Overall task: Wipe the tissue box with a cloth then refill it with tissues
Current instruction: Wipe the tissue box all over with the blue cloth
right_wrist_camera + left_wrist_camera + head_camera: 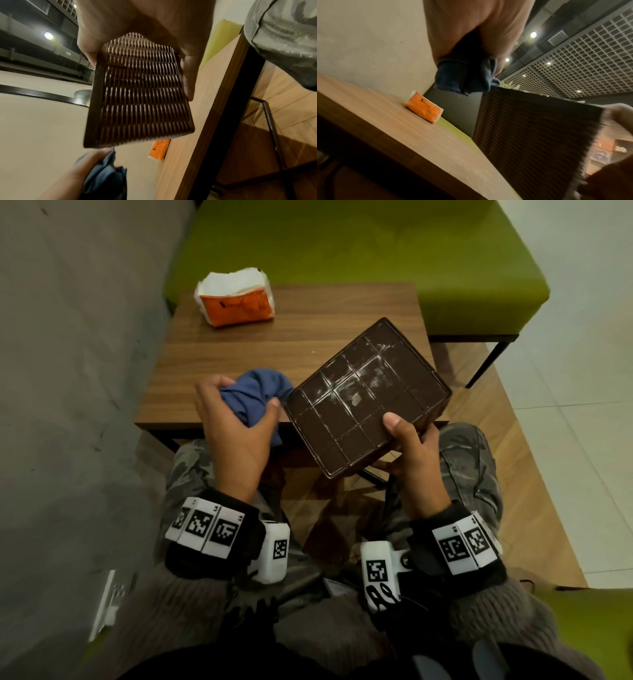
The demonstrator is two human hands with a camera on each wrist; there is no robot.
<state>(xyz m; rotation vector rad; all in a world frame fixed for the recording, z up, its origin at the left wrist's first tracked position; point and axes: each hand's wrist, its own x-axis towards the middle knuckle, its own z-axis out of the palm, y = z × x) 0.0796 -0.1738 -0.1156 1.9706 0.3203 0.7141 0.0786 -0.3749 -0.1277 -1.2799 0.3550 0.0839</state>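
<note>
tissue box (363, 395): dark brown plastic, kinda glossy, scuffed white on the flat gridded face, woven ribbed sides
cloth (255, 395): soft blue fabric, matt
table (246, 354): smooth wood-grain top
tissue pack (236, 299): shiny orange plastic wrap

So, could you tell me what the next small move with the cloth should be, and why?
Probably bring the blue cloth, bunched in the left hand, across onto the upturned gridded face of the tissue box and wipe. That face carries whitish smears, the cloth sits just beside the box's edge, and the right hand already steadies the box by its near corner.
</note>
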